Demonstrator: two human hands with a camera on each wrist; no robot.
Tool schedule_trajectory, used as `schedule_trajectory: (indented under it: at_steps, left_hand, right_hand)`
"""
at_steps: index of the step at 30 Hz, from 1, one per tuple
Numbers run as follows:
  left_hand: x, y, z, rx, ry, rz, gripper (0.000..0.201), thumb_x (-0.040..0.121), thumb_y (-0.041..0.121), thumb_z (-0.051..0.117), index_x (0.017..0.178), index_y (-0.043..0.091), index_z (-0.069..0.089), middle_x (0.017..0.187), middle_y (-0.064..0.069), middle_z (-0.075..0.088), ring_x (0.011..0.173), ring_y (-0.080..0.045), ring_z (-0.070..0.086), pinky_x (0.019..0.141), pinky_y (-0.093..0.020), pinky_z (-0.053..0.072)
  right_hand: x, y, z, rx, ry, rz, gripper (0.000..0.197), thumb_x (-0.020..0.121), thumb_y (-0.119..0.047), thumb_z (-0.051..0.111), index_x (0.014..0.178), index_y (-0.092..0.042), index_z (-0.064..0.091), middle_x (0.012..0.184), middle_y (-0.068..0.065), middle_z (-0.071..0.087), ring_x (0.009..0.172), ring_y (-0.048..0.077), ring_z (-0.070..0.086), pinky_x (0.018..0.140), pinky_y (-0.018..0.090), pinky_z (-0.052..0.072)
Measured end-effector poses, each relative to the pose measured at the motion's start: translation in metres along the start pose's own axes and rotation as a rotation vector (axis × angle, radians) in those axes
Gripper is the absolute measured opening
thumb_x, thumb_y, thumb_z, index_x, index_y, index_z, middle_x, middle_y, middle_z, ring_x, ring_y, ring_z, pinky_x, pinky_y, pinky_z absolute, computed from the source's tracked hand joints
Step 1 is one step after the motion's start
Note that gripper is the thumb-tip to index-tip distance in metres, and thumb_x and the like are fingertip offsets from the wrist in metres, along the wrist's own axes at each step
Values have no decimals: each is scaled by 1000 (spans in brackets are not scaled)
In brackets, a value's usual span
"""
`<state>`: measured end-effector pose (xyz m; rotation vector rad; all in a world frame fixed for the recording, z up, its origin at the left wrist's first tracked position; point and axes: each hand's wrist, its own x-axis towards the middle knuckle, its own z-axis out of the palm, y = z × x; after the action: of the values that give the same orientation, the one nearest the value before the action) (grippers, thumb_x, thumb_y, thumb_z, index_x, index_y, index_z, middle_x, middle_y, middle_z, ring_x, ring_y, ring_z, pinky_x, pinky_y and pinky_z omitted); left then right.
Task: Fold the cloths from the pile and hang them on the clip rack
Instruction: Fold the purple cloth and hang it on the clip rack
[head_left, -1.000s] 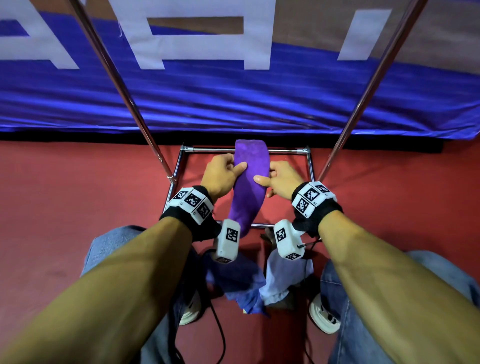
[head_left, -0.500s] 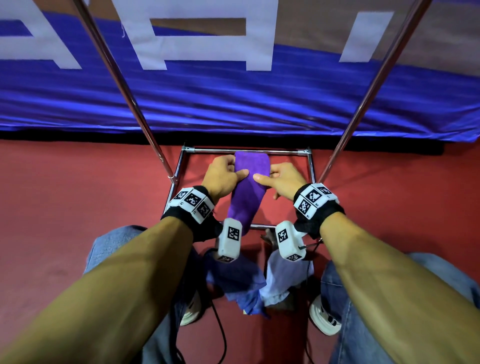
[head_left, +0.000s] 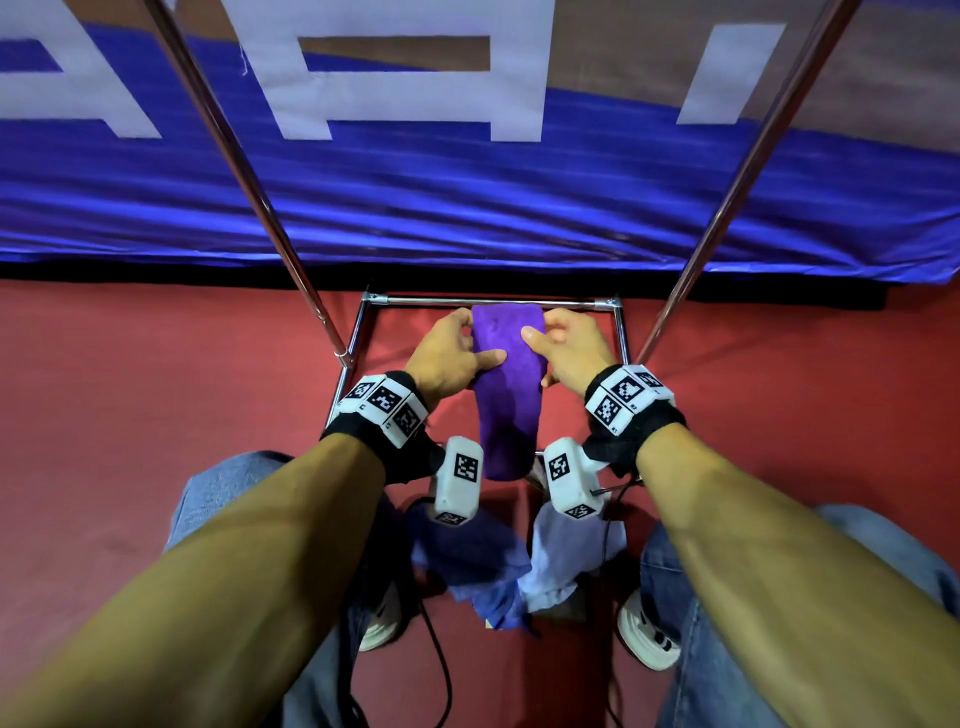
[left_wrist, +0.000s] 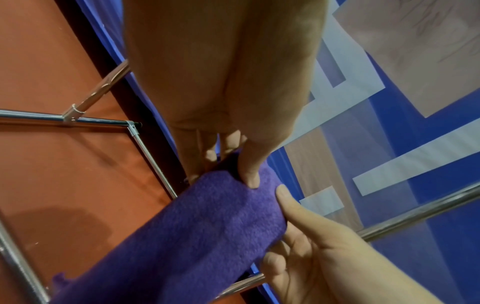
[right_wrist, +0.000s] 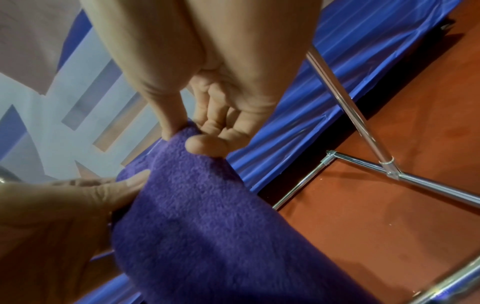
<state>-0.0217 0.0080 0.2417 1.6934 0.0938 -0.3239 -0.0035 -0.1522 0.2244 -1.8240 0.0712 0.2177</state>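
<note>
A folded purple cloth (head_left: 506, 395) hangs as a long narrow strip between my two hands, above the red floor. My left hand (head_left: 480, 340) pinches its left edge near the top, thumb on the near face and fingers behind. My right hand (head_left: 543, 332) pinches the right edge at the same height. In the left wrist view the left hand (left_wrist: 231, 166) presses its thumb into the purple cloth (left_wrist: 197, 226). The right wrist view has the right hand (right_wrist: 188, 137) pinching the top corner of the cloth (right_wrist: 207, 216). No clips are in view.
The rack's chrome base frame (head_left: 488, 301) lies on the red floor just beyond the cloth, and its two slanted poles (head_left: 234, 171) (head_left: 737, 171) rise either side. A blue cloth (head_left: 467, 561) and a pale cloth (head_left: 566, 556) lie between my feet. A blue banner (head_left: 467, 208) hangs behind.
The cloth's top end stood well above my hands; now it sits lower and both hands hold it close to that top end. The hands have edged slightly farther from me.
</note>
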Motion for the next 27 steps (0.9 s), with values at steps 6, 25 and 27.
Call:
schedule_trajectory:
  at_steps: [6, 25, 27]
  left_hand:
    - [6, -5, -3, -10, 147, -1, 26, 86, -6, 65, 88, 14, 49, 83, -12, 68, 61, -16, 66, 48, -26, 52]
    - [17, -18, -6, 663, 79, 212, 14, 89, 35, 61, 80, 28, 69, 92, -6, 67, 88, -30, 65, 76, -34, 49]
    - [17, -18, -9, 736, 153, 205, 16, 87, 38, 64, 78, 26, 69, 95, -8, 63, 91, -30, 62, 81, -38, 49]
  right_hand:
    - [0, 3, 1, 11, -119, 103, 35, 90, -25, 65, 95, 10, 60, 74, 14, 59, 66, 25, 55, 39, 23, 48]
    - [-6, 6, 7, -408, -129, -186, 18, 80, -39, 62, 80, -22, 67, 67, 7, 65, 66, 32, 62, 58, 49, 54]
    - [-5, 8, 6, -414, -95, -166, 16, 82, -36, 67, 78, -21, 69, 66, 2, 66, 68, 29, 64, 62, 48, 56]
